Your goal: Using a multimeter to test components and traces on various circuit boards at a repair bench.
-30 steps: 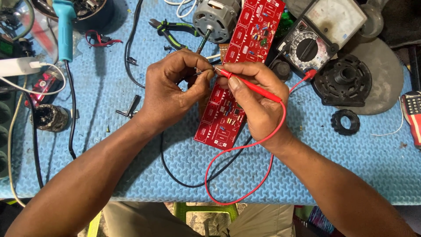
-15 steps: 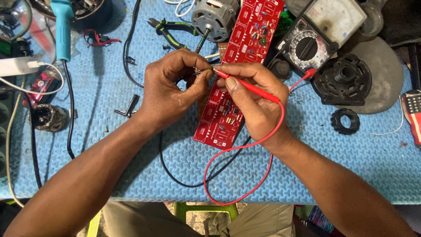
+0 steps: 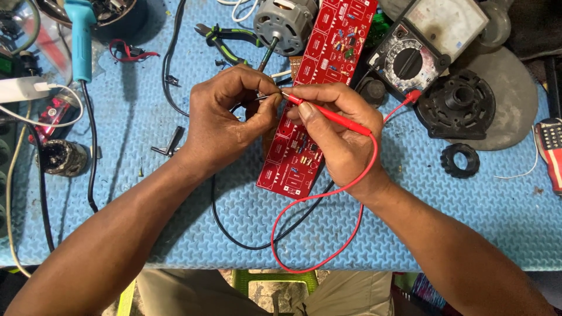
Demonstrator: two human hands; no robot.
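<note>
Across the last second almost nothing has shifted: both hands stay in the same place over the red circuit board (image 3: 319,102), and the only visible change is a slight resettling of the red lead's loop below the wrists. This steadiness suggests a contact being held for a reading rather than a move between points. The right hand (image 3: 333,131) is closed in a pen-style grasp on the red test probe (image 3: 328,114), its metal tip pointing left into the fingertips of the left hand (image 3: 225,120). The left hand is pinched shut on a thin dark probe or small part; the pictures are too fine to tell which. The meeting point lies between the two hands, just above the board's middle, and the board runs diagonally under the right hand's fingers. The analogue multimeter (image 3: 421,50) sits up and to the right of the right hand, with the red lead (image 3: 319,234) looping from it below both wrists to the counter (image 3: 480,216) edge. A small electric motor (image 3: 285,23) and green-handled pliers (image 3: 225,41) lie just above the left hand; a blue soldering iron (image 3: 79,35) stands well to its left. A black round housing (image 3: 456,105) and a black ring (image 3: 459,159) lie right of the right hand. The lead loops and a black cable (image 3: 234,228) cross the space beneath the forearms and could snag.
</note>
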